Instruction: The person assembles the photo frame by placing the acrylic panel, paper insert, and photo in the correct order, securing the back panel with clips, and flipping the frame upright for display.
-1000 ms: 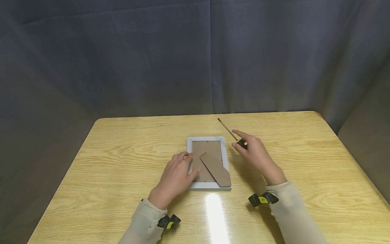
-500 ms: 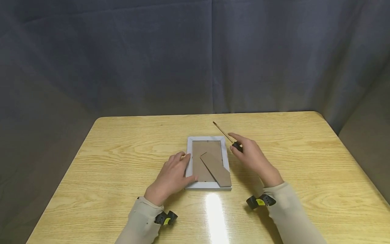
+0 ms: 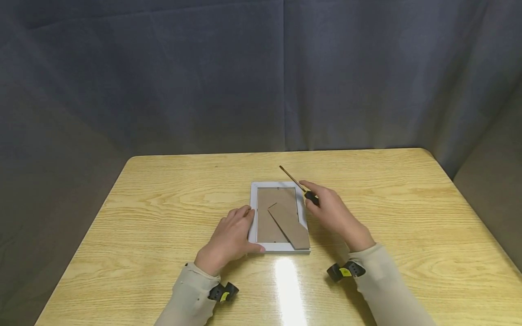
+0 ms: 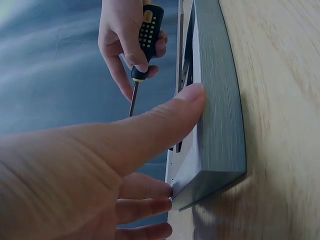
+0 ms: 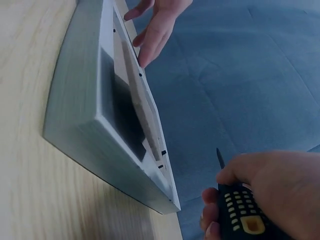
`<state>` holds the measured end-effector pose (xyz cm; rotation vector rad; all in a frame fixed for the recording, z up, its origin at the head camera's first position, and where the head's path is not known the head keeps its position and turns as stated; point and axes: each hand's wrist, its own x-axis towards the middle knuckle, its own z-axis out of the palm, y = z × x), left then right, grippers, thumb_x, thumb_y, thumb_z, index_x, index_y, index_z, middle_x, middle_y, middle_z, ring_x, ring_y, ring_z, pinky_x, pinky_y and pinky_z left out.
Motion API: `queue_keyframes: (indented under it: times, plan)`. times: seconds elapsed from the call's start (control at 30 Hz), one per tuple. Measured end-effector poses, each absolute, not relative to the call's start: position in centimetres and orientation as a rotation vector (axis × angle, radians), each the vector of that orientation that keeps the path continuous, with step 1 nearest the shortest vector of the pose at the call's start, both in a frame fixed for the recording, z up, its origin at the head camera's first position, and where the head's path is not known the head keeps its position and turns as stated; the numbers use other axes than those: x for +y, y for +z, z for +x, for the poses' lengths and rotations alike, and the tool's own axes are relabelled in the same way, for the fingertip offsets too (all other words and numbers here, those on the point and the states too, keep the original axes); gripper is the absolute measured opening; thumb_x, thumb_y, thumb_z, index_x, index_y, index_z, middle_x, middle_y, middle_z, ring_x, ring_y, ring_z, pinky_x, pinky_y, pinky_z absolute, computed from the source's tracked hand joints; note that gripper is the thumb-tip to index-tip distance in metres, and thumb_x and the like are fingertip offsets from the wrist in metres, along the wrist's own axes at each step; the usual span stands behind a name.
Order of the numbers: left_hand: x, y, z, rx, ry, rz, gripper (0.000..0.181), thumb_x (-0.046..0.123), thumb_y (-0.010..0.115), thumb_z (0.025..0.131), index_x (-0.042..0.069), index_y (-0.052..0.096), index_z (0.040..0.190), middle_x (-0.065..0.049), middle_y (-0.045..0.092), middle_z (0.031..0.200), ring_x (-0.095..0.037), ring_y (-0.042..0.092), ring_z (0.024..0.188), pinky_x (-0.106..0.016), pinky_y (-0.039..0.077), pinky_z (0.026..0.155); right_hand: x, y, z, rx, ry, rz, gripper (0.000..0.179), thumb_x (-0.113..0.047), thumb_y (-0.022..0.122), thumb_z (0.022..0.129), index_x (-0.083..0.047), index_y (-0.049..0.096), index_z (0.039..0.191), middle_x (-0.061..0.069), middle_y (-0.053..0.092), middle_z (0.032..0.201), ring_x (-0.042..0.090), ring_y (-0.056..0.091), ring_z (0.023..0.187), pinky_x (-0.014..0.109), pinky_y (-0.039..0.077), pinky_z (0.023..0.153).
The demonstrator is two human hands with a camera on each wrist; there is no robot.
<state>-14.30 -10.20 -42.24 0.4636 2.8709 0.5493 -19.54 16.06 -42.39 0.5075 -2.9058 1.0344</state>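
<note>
A white picture frame (image 3: 253,194) lies back side up on the table, with a brown backing board (image 3: 267,194) inside its rim. A tan stand leg (image 3: 289,226) slants across the board towards the near right corner. My left hand (image 3: 228,235) rests at the near left corner. Its thumb (image 4: 170,117) lies on the near rim and its fingers touch the left side. My right hand (image 3: 334,215) grips the black and yellow handle of a screwdriver (image 5: 240,210). The screwdriver's shaft points away to the left, above the frame's far right corner; its tip touches nothing.
The wood-grain table (image 3: 163,217) has rounded far corners. A dark grey curtain (image 3: 204,90) hangs behind its far edge and along both sides. Small dark tabs (image 5: 164,152) show along the inner edge of the frame.
The screwdriver and my right hand have moved left and a little nearer, over the frame's far right corner. My left thumb has slid from the board down to the near rim.
</note>
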Motion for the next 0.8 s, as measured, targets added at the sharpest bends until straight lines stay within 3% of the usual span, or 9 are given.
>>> queue_keyframes:
  times: [0.17, 0.4, 0.63, 0.8]
  plan:
    - [-9.94, -42.39, -14.21, 2.879, 0.573, 0.461, 0.103, 0.044, 0.09, 0.072, -0.003, 0.042, 0.151, -0.018, 0.039, 0.16, -0.039, 0.041, 0.144, -0.055, 0.039, 0.115, 15.71, -42.68, -19.5, -2.908, 1.03, 0.54, 0.051, -0.004, 0.055, 0.096, -0.007, 0.052, 0.147, 0.021, 0.062, 0.139, 0.028, 0.062, 0.111, 0.046, 0.054, 0.091]
    - [-9.78, -42.66, -14.19, 2.877, 0.588, 0.462, 0.101, 0.045, 0.086, 0.078, -0.003, 0.038, 0.153, -0.018, 0.035, 0.163, -0.04, 0.041, 0.145, -0.056, 0.039, 0.114, 15.53, -42.73, -19.24, -2.963, 1.023, 0.528, 0.051, -0.005, 0.054, 0.098, -0.013, 0.052, 0.148, 0.017, 0.063, 0.136, 0.023, 0.058, 0.091, 0.033, 0.047, 0.073]
    - [-9.9, -42.97, -14.32, 2.891, 0.594, 0.482, 0.1, 0.046, 0.084, 0.08, -0.003, 0.038, 0.153, -0.018, 0.036, 0.163, -0.04, 0.045, 0.141, -0.055, 0.042, 0.112, 15.54, -42.6, -19.16, -3.03, 0.987, 0.489, 0.049, -0.01, 0.049, 0.102, -0.018, 0.05, 0.151, 0.014, 0.064, 0.119, 0.016, 0.046, 0.063, 0.029, 0.04, 0.057]
    - [-10.03, -43.23, -14.51, 2.894, 0.597, 0.495, 0.1, 0.048, 0.082, 0.081, -0.003, 0.037, 0.154, -0.018, 0.034, 0.163, -0.041, 0.047, 0.14, -0.056, 0.043, 0.111, 15.43, -42.85, -19.19, -3.06, 0.937, 0.507, 0.048, -0.012, 0.046, 0.104, -0.018, 0.048, 0.152, 0.015, 0.064, 0.116, 0.016, 0.043, 0.06, 0.03, 0.038, 0.055]
